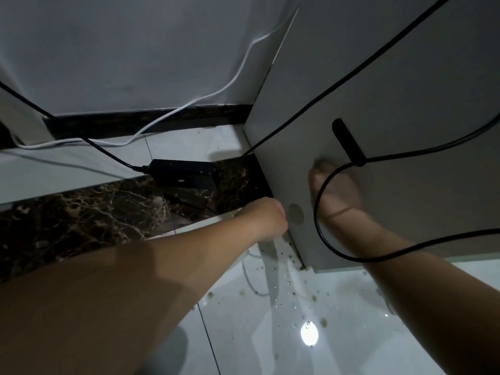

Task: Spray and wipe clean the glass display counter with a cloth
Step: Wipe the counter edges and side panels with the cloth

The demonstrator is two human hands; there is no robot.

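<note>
Counter side panel fills the frame's right; no cloth shows. Blurred right hand lies on it behind a black cable, probably wiping. Left hand sits at its lower corner, probably bracing. I cannot tell either hand's fingers.

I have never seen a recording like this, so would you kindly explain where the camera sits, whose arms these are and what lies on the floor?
There is no machine here: a person wears one wide-angle camera on the head, looking down at their own bare arms. The left hand is at the lower corner of a white cabinet panel; its fingers are hidden. The right hand lies against that panel, blurred, behind a looping black cable. Whether either hand holds anything cannot be told; no cloth or spray bottle shows. On the floor, a black power adapter lies on a dark marbled strip, and the glossy white tiles carry brown specks and a lamp's reflection.
</note>
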